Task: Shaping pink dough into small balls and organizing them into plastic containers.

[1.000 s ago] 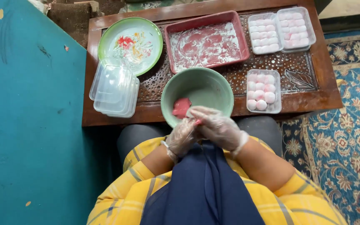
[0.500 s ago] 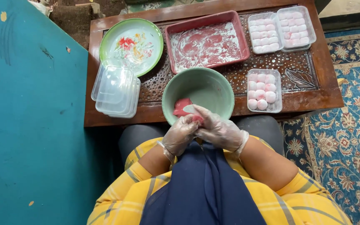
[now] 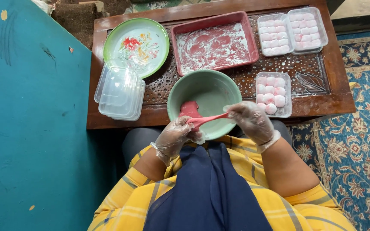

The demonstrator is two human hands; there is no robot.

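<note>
A strip of pink dough [image 3: 208, 119] is stretched between the two gloved hands, over the near rim of the green bowl [image 3: 210, 87], which sits at the table's front edge. The left hand [image 3: 175, 137] pinches one end of the dough; the right hand [image 3: 250, 121] pinches the other. A lump of the same pink dough [image 3: 189, 108] lies inside the bowl. Just right of the bowl stands a clear tray of pink balls [image 3: 272, 93]. Empty clear trays [image 3: 118, 92] are stacked at the front left corner. Along the back edge sit a green-rimmed plate [image 3: 136, 45], a floury red pan [image 3: 214, 42] and what look like two more filled trays [image 3: 291, 30].
</note>
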